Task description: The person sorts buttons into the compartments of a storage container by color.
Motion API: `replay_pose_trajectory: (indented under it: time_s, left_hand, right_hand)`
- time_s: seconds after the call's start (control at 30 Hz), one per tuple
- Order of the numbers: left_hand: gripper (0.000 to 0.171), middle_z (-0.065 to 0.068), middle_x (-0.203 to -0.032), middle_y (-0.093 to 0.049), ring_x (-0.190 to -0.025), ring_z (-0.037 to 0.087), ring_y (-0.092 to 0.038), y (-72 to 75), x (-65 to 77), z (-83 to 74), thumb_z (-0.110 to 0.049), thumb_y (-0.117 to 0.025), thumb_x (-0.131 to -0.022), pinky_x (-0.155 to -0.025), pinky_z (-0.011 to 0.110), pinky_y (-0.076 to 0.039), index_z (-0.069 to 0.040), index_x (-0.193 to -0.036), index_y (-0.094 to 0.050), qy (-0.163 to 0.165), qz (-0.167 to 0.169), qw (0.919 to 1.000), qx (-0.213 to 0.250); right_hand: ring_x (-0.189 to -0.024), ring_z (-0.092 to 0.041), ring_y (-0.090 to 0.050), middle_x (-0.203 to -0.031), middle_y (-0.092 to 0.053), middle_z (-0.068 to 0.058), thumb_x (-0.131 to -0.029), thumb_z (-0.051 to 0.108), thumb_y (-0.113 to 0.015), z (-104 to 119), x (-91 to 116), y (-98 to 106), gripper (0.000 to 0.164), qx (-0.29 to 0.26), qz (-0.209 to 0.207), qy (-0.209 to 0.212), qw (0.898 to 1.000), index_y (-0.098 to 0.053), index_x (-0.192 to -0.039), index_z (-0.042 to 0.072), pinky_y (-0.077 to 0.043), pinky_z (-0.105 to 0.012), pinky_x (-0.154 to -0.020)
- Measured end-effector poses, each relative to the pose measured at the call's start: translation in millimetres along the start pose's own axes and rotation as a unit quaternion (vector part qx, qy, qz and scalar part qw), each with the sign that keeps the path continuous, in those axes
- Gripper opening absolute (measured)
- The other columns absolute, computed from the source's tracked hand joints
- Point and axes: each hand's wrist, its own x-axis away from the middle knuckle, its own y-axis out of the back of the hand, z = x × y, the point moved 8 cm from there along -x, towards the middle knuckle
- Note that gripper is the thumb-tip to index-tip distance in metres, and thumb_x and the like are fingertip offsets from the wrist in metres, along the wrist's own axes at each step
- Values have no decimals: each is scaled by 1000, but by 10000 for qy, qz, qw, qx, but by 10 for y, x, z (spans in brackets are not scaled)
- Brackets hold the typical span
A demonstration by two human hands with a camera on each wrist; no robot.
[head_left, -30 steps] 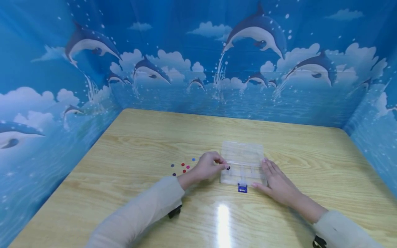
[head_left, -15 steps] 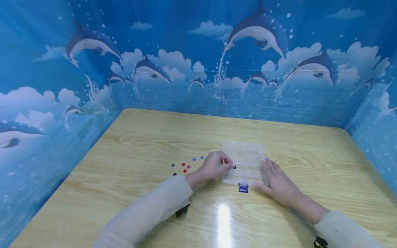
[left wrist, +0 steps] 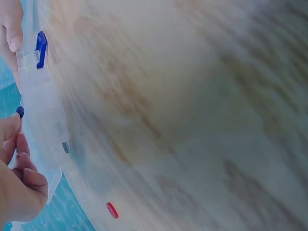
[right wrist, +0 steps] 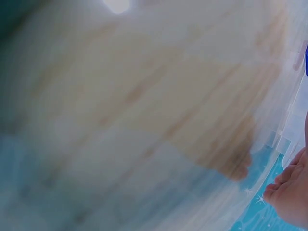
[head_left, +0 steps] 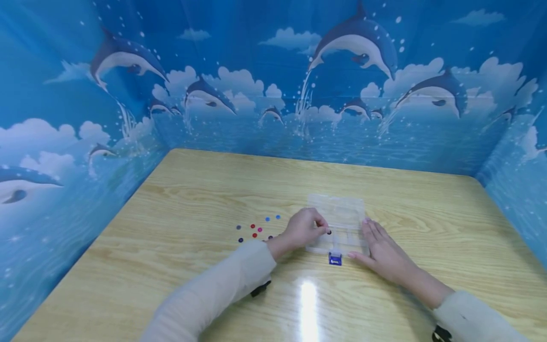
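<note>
A clear plastic compartment box (head_left: pixel 318 250) lies with its lid (head_left: pixel 335 206) folded back and a blue latch (head_left: pixel 335 259) at its front. Over the left part of the box, my left hand (head_left: pixel 302 228) pinches a small dark blue button (left wrist: pixel 20 111) between thumb and fingertip. My right hand (head_left: pixel 386 256) lies along the box's right side, fingers straight and touching it, thumb at the front corner. In the left wrist view, a small dark piece (left wrist: pixel 65 147) shows at the box's end wall.
Left of the box lie several loose buttons: red (head_left: pixel 254 235), pink (head_left: pixel 259 230), blue (head_left: pixel 267 219) and dark (head_left: pixel 240 240). The left forearm passes close in front of them. A dolphin-print curtain (head_left: pixel 273 128) stands behind the wooden table (head_left: pixel 205 190).
My left hand has moved right over the box with the dark button, from its left edge toward the middle divider. My right hand stays at the box's side.
</note>
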Motion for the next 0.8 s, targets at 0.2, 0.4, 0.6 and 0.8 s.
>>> replay_pose_trajectory:
  time_s: [0.2,0.4,0.6,0.8]
  left_hand:
    - [7,-6,-79,-65,-71,5,-49,-14,-31,-81,-21,-70,-82,-66,14,-39,-16,-81,-74,-261,-64,9968,-754]
    - [7,-6,-83,-65,-76,6,-50,-63,-65,-111,-22,-69,-82,-67,14,-39,-18,-84,-74,-443,85,9916,-1211]
    - [7,-6,-83,-66,-79,9,-51,-78,-82,-119,-22,-69,-83,-68,17,-40,-19,-85,-74,-425,261,9891,-1389]
    - [7,-7,-82,-66,-76,8,-49,-85,-92,-142,-24,-69,-83,-65,16,-38,-20,-84,-75,-498,298,9858,-1573]
  right_hand:
    - [-134,-50,-22,-145,-21,-35,-87,52,-54,-9,1,2,91,-8,-5,-16,10000,-21,-138,-16,-23,-57,-108]
    - [-134,-50,-22,-145,-20,-36,-87,52,-55,-21,-4,-8,92,-2,-12,-4,10000,-21,-138,-16,-23,-57,-108]
    - [-134,-49,-22,-145,-20,-36,-87,52,-55,-7,-13,-12,92,-46,15,-22,10000,-21,-138,-16,-23,-57,-108]
    - [-134,-49,-22,-145,-20,-35,-87,52,-55,-3,-6,-11,92,-35,-10,-39,10000,-21,-138,-16,-23,-56,-108]
